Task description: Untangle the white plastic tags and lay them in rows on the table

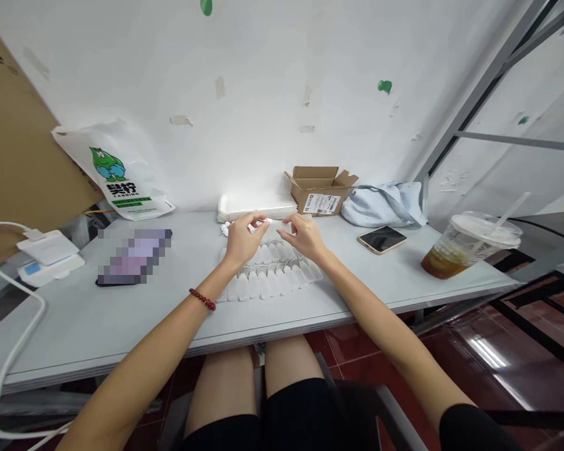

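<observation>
My left hand pinches one end of a small, thin white piece, too small to make out exactly. At its other end are the curled fingertips of my right hand, closed on it. Both hands are raised a little over the desk, close together. Below them lie two rows of translucent white, rounded-end strips, several in each row, with thin white string-like parts along their tops. My forearms cover part of the rows' edges. A small white clump lies just left of my left hand.
Behind the hands are a stack of white sheets and an open cardboard box. Rightward lie a light-blue cloth bag, a phone and a drink cup. Leftward are another phone, a plastic bag and a white cable.
</observation>
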The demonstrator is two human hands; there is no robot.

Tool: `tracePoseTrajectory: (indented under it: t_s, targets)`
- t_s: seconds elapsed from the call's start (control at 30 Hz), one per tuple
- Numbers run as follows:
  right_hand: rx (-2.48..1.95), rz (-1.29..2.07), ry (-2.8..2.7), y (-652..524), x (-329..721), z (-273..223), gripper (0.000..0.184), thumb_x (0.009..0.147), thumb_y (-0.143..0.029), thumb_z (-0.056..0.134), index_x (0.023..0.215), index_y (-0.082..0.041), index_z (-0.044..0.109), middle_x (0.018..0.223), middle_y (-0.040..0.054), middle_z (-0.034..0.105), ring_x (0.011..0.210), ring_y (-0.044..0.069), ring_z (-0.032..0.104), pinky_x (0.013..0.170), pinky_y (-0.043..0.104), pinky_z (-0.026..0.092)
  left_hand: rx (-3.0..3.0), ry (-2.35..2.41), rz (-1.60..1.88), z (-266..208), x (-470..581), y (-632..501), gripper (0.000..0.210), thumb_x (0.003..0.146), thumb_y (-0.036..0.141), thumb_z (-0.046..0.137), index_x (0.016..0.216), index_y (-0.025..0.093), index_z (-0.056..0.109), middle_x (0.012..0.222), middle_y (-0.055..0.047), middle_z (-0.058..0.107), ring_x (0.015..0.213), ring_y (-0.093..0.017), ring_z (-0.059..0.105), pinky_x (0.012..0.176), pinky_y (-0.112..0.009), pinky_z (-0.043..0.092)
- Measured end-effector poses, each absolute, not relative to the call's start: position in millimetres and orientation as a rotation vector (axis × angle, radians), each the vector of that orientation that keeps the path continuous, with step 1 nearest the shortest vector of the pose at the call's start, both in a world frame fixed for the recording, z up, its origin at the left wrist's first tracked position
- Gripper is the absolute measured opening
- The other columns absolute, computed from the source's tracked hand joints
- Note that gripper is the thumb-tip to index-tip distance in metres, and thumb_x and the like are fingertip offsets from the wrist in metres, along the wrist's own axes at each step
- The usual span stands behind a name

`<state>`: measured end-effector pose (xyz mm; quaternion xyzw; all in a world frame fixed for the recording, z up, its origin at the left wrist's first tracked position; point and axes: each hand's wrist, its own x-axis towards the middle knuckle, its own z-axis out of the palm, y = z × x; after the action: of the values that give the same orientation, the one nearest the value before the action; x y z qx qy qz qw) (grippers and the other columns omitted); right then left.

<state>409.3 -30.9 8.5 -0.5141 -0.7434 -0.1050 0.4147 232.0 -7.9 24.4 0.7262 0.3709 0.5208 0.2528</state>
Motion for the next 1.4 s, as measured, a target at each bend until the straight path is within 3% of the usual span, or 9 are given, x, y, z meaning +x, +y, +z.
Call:
tracePoseTrajectory:
  t_s: [0.3, 0.67, 1.07, 1.23, 1.4]
  targets:
    - [-1.177, -0.308, -1.942, -30, 411, 8, 0.009, 0.082, -0.024, 0.060, 0.088, -0.017, 0.060, 0.076, 0.0047, 0.061, 0.067, 0.016, 0.054, 0.064, 0.028, 0.041, 1.838, 0.930, 1.233, 28, 225, -1, 0.032, 0.072, 0.043, 0.067, 0.086, 0.014, 0.073, 0.089, -0.008, 0.073, 0.078, -0.018, 0.060, 0.072, -0.030, 0.046]
    - [-1.084, -0.215, -1.977, -31, 412, 9, 0.012, 0.086, -0.022, 0.057, 0.095, -0.018, 0.064, 0.091, 0.0092, 0.067, 0.088, 0.023, 0.058, 0.077, 0.035, 0.046, 1.979, 0.908, 1.172, 31, 218, 5, 0.032, 0.069, 0.046, 0.068, 0.083, 0.018, 0.076, 0.084, -0.006, 0.072, 0.075, -0.017, 0.055, 0.064, -0.029, 0.040]
    - [-1.208, 0.300, -1.769, -35, 407, 14, 0.015, 0.086, -0.028, 0.051, 0.088, -0.017, 0.061, 0.077, 0.0033, 0.066, 0.061, 0.013, 0.052, 0.061, 0.027, 0.040, 1.921, 0.955, 1.130, 35, 217, 3, 0.033, 0.066, 0.044, 0.073, 0.088, 0.020, 0.076, 0.085, -0.003, 0.068, 0.072, -0.015, 0.053, 0.064, -0.028, 0.041]
    - [-1.140, 0.370, -1.729, -34, 405, 13, 0.016, 0.086, -0.034, 0.052, 0.090, -0.018, 0.054, 0.076, 0.0026, 0.064, 0.062, 0.013, 0.052, 0.059, 0.026, 0.038, 1.800, 0.904, 1.106, 35, 219, 0, 0.033, 0.068, 0.047, 0.071, 0.084, 0.019, 0.075, 0.090, -0.006, 0.073, 0.085, -0.019, 0.060, 0.076, -0.030, 0.044]
    - [-1.152, 0.268, -1.729, -35, 402, 12, 0.016, 0.086, -0.036, 0.052, 0.088, -0.019, 0.052, 0.082, 0.0033, 0.064, 0.059, 0.011, 0.048, 0.058, 0.026, 0.037, 1.802, 0.965, 1.015, 30, 220, 2, 0.039, 0.073, 0.055, 0.064, 0.071, 0.018, 0.072, 0.067, -0.004, 0.068, 0.068, -0.018, 0.057, 0.063, -0.030, 0.042]
